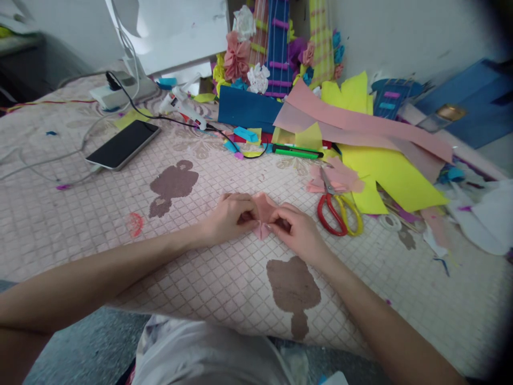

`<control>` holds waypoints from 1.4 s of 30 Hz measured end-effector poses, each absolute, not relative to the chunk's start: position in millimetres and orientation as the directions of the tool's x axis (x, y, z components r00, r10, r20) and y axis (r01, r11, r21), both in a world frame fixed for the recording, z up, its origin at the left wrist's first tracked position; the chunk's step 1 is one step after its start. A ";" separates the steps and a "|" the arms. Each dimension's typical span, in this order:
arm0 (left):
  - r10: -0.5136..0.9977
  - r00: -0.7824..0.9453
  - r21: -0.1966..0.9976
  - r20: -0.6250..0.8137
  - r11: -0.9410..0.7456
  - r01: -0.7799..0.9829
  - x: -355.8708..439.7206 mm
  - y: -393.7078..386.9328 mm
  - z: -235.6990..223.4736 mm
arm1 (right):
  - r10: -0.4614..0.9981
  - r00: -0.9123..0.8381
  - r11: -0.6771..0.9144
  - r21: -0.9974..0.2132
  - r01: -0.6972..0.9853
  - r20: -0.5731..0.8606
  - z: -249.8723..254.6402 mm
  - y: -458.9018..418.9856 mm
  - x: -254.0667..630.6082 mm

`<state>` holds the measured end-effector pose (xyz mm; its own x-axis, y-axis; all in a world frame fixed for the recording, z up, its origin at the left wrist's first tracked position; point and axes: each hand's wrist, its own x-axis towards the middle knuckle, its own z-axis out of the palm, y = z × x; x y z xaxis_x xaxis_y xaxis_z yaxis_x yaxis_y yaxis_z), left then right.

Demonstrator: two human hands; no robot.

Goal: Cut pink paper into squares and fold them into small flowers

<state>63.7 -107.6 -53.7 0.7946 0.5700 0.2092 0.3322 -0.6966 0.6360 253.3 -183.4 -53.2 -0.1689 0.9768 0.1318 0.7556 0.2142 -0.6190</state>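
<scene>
Between my hands, just above the tablecloth, is a small piece of pink paper, creased and folded at its near end. My left hand pinches its left side, thumb and fingertips pressed together. From the right, my right hand pinches the other side near the fold. Part of the paper is hidden behind the fingers. Scissors with one red and one yellow handle lie to the right of my right hand. Their blades rest on a pile of cut pink paper pieces.
A phone with a charging cable lies at the left. Behind it are a power strip and a white glue gun. Yellow paper sheets, a long pink strip, a green cutter and paper flowers fill the back and right.
</scene>
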 end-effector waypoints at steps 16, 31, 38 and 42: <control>0.598 0.774 0.655 0.209 -0.673 0.343 64.8 -108.8 -56.6 | 0.978 -0.134 0.203 -0.571 0.795 0.160 -56.5 -185.2 249.8; 0.663 0.717 0.612 0.216 -0.664 0.429 65.9 -113.3 -62.3 | 0.978 -0.120 0.198 -0.558 0.806 0.173 -58.1 -185.9 248.3; 0.623 0.758 0.580 0.192 -0.695 0.424 63.9 -113.2 -61.2 | 0.972 -0.167 0.230 -0.516 0.825 0.167 -57.2 -188.6 249.0; 0.589 0.785 0.542 0.192 -0.730 0.415 61.4 -115.0 -59.1 | 0.972 -0.180 0.233 -0.493 0.838 0.155 -55.5 -191.1 247.7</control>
<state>61.4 -115.0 -59.1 0.7851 0.5890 0.1916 0.4155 -0.7302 0.5424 247.7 -191.1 -55.5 -0.1796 0.9715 0.1546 0.8380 0.2334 -0.4932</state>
